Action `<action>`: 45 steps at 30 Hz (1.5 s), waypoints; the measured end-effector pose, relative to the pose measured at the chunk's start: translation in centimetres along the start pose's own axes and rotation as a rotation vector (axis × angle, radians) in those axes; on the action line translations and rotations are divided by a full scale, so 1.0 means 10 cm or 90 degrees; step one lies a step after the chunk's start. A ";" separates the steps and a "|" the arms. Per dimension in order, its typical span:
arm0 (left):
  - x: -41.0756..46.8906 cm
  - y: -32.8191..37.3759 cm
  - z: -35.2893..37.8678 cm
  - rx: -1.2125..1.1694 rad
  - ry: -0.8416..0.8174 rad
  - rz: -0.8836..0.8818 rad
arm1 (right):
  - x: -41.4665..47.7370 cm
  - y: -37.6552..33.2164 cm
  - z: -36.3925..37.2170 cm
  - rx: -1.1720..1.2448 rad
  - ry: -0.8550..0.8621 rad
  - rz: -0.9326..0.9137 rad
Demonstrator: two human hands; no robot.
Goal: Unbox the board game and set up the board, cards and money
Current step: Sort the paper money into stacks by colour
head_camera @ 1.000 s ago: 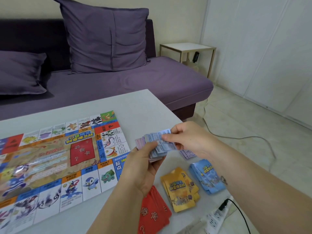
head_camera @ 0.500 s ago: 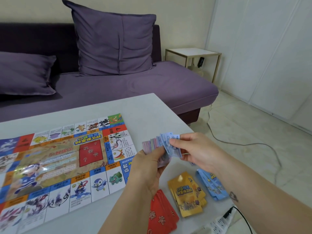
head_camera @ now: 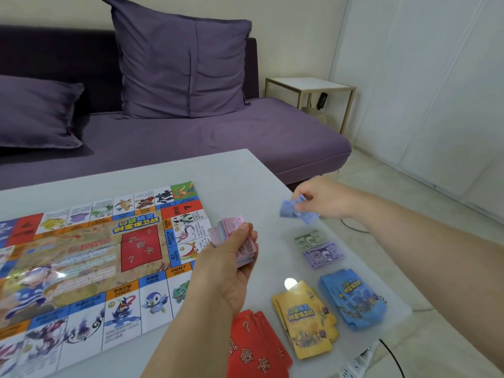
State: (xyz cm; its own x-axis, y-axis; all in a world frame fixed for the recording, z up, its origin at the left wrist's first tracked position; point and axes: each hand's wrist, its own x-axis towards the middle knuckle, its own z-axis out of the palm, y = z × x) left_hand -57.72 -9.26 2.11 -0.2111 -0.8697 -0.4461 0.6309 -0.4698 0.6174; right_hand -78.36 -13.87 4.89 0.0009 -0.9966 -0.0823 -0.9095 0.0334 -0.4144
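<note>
The colourful game board (head_camera: pixel 81 263) lies flat on the left of the white table (head_camera: pixel 231 173). My left hand (head_camera: pixel 231 266) grips a stack of pink play money (head_camera: pixel 231 227) just right of the board. My right hand (head_camera: pixel 321 199) pinches a few blue notes (head_camera: pixel 296 211) above the table's right side. Below them lie a green note pile (head_camera: pixel 311 238) and a purple note pile (head_camera: pixel 323 255). Nearer me sit three card stacks: red (head_camera: pixel 256 347), yellow (head_camera: pixel 305 320) and blue (head_camera: pixel 351 298).
A purple sofa (head_camera: pixel 218 137) with two cushions stands behind the table. A small white side table (head_camera: pixel 309 84) is at the right wall. A white power strip (head_camera: pixel 357 361) and a black cable lie at the table's near right corner.
My right hand has pulled the blue notes out of the stack and moved them right and away from my left hand. The green and purple piles are now uncovered.
</note>
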 end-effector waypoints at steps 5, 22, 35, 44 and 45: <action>0.02 0.03 -0.03 -0.009 0.003 -0.015 | 0.19 -0.09 0.00 -0.265 -0.177 -0.020; 0.03 0.05 -0.09 -0.026 0.021 -0.017 | 0.17 -0.07 0.11 -0.259 -0.104 0.004; 0.02 0.02 -0.07 -0.029 0.022 -0.017 | 0.19 -0.15 0.26 -0.168 -0.105 0.037; 0.03 0.02 -0.07 -0.028 0.012 -0.027 | 0.20 -0.15 0.26 -0.167 -0.087 0.054; 0.02 0.02 -0.08 -0.029 0.011 -0.029 | 0.20 -0.15 0.26 -0.167 -0.081 0.066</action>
State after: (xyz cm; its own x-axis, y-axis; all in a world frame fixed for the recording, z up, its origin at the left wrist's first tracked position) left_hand -57.07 -9.47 1.66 -0.2272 -0.8446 -0.4848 0.6546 -0.5010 0.5661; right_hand -75.92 -15.72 2.95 -0.0609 -0.9709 -0.2315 -0.9836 0.0978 -0.1515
